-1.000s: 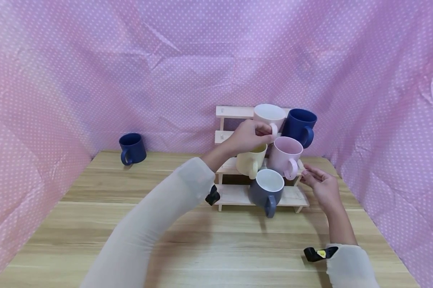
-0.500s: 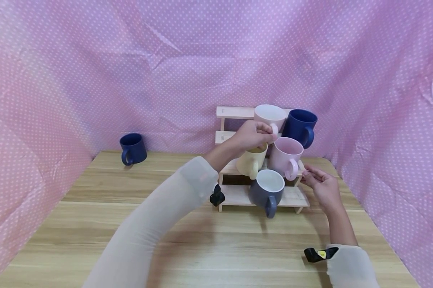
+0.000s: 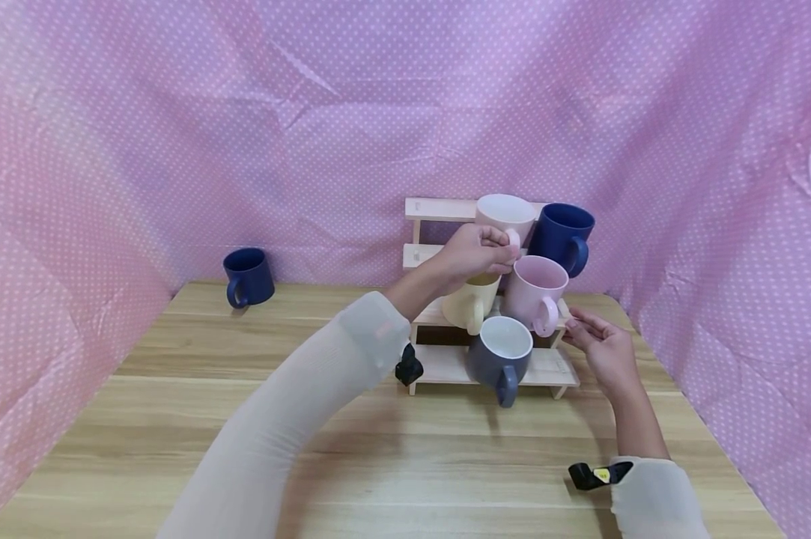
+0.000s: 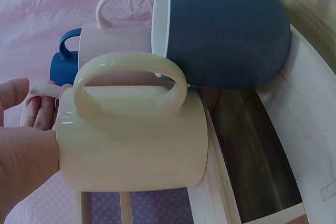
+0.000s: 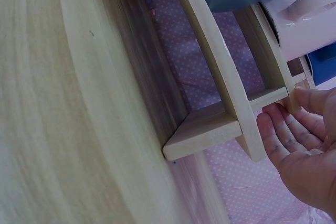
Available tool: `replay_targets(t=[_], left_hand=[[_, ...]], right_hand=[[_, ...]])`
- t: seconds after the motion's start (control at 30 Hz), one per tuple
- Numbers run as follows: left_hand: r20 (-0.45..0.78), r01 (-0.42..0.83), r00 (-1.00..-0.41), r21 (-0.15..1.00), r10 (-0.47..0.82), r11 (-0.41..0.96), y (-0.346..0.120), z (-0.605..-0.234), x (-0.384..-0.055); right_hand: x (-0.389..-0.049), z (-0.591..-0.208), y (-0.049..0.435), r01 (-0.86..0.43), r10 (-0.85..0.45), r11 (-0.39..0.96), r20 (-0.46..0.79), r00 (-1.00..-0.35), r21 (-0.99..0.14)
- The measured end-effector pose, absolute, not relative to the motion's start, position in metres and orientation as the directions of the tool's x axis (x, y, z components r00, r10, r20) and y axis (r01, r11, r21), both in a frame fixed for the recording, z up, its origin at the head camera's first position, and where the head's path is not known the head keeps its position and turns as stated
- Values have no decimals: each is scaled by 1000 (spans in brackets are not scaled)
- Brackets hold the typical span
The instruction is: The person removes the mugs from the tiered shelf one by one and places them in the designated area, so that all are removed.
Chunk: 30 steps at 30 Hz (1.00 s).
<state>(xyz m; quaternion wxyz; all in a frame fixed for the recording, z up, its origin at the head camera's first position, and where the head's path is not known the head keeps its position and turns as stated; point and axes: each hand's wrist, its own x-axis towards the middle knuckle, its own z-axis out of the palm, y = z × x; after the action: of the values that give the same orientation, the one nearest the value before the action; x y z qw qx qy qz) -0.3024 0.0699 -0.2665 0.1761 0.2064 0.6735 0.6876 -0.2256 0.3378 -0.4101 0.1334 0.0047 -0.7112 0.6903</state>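
My left hand (image 3: 472, 254) holds the handle of a pale pink, white-lined mug (image 3: 502, 212) on an upper tier of the wooden stepped rack (image 3: 432, 365). Below that hand stands a cream mug (image 4: 136, 140), partly covered by it in the head view. To the right, my right hand (image 3: 603, 352) grips the end of a rack board, thumb above and fingers curled below in the right wrist view. Beside the pale pink mug is a navy mug (image 3: 560, 236). A pink mug (image 3: 532, 296) sits next to the cream one, with a dark grey mug (image 3: 496, 365) on the lowest tier.
Another navy mug (image 3: 257, 281) stands alone at the back left of the wooden table (image 3: 176, 382). Pink polka-dot cloth (image 3: 351, 150) hangs behind the table and along both sides, close behind the rack.
My left wrist and forearm have shifted slightly right, and the fingers have settled a little around the mug handle. The right hand, the rack and the mugs look unmoved.
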Motion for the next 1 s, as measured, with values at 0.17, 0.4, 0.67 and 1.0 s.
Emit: replay_targets(t=[0.17, 0.4, 0.67, 1.0], left_hand=[[55, 7, -869, 995, 491, -99, 73, -267, -301], [57, 1, -908, 991, 416, -132, 78, -267, -299], [102, 41, -936, 982, 337, -184, 80, -268, -296], [107, 63, -956, 984, 272, -166, 83, -271, -293]], right_hand=[[-227, -410, 338, -193, 178, 60, 200, -963, -979], [-229, -410, 337, -199, 175, 70, 208, -962, -978], [-230, -409, 337, -205, 171, 98, 219, -961, -974], [-226, -409, 338, -187, 168, 115, 205, -964, -976]])
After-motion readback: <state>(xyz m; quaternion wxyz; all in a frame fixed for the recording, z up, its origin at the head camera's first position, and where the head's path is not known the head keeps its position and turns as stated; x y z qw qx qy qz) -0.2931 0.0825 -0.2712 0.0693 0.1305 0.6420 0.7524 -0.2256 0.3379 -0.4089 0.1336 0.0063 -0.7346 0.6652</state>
